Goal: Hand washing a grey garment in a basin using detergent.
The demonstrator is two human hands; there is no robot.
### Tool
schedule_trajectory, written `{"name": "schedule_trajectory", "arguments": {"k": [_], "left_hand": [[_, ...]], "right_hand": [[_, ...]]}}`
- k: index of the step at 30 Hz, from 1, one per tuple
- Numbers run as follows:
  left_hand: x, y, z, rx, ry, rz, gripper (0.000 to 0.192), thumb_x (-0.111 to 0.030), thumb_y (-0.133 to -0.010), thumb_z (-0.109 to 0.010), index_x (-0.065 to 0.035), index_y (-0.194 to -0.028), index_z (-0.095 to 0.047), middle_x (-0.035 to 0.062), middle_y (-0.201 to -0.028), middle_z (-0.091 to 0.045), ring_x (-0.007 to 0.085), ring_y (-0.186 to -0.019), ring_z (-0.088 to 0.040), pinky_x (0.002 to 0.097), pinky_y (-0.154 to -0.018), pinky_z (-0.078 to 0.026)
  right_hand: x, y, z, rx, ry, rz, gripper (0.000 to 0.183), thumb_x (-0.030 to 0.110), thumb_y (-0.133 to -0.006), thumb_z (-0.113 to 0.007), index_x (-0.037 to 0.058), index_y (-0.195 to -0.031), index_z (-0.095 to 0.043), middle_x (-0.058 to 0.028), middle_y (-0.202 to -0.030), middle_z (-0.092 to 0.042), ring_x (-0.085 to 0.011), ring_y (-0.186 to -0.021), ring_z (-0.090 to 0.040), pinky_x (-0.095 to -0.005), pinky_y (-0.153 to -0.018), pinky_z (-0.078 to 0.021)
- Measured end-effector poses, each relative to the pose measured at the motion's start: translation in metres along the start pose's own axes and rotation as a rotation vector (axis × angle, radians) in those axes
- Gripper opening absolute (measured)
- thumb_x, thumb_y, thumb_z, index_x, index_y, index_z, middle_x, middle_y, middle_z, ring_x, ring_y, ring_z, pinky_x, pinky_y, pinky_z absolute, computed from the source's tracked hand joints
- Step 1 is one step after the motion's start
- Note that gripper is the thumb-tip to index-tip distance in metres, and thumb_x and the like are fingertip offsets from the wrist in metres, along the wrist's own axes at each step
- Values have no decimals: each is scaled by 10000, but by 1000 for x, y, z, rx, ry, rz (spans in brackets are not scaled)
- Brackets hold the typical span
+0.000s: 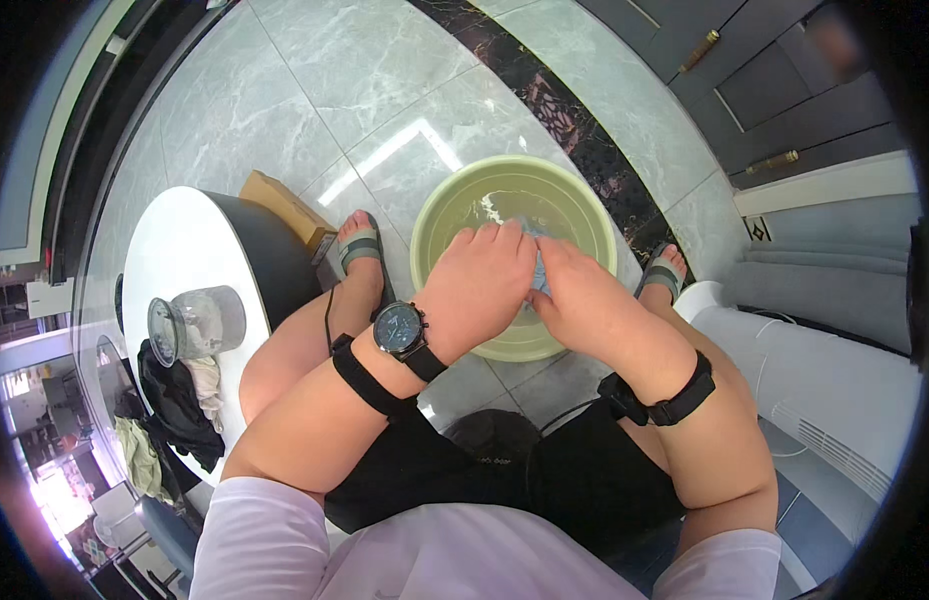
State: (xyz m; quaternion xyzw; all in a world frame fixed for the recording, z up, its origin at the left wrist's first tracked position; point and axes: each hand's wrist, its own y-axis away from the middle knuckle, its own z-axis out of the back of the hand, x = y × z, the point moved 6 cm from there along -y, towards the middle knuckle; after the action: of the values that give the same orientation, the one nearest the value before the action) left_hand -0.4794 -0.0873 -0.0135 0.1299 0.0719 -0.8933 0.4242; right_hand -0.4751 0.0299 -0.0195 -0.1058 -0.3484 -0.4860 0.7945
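A pale green plastic basin (453, 180) of water stands on the tiled floor between my feet. Over it my left hand (483, 274) and my right hand (580, 289) meet, fingers bent, both closed on a light blue-grey cloth (540, 274). Only a narrow part of the cloth shows between them, and the rest is hidden by my fingers. On my left wrist is a black watch (399, 328), and each forearm wears a black strap.
At the left, a round white table (171, 247) bears a clear container (201, 322), with dark and light garments (175, 405) at its edge. A cardboard box (288, 210) lies beside it. A white appliance (802, 382) stands right, below dark cabinets (779, 75).
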Motion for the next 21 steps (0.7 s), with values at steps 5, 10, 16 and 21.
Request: {"name": "schedule_trajectory", "arguments": {"k": [5,10,16,21], "left_hand": [[1,0,-1,12,-2,7,361,-105,-734,-742,0,-1032,-568,151,-1034,-590,334,-994,-616,420,-831,-508],[2,1,-2,3,11,6,370,-110,-736,-748,2,-1040,-570,152,-1039,-590,341,-1003,-616,426,-840,-506],[1,0,-1,21,-12,6,363,-109,-735,-748,3,-1035,-578,151,-1035,-595,338,-1007,-615,425,-843,-505],[0,1,-1,6,1,6,354,-109,-731,-748,0,-1022,-579,150,-1023,-592,334,-1005,-616,422,-836,-505]], "right_hand": [[0,0,-1,-6,0,7,345,80,-869,-681,-69,-1132,-513,-292,-1114,-618,-465,-1066,-616,-503,-912,-520],[0,0,-1,5,-1,5,355,85,-871,-684,-70,-1139,-510,-293,-1121,-617,-465,-1074,-615,-501,-914,-522],[-1,0,-2,-16,-6,12,348,87,-870,-683,-60,-1136,-513,-289,-1124,-617,-470,-1076,-613,-508,-912,-521],[-2,0,-3,-12,4,18,336,85,-866,-684,-55,-1121,-515,-287,-1120,-618,-473,-1074,-612,-514,-907,-520]]}}
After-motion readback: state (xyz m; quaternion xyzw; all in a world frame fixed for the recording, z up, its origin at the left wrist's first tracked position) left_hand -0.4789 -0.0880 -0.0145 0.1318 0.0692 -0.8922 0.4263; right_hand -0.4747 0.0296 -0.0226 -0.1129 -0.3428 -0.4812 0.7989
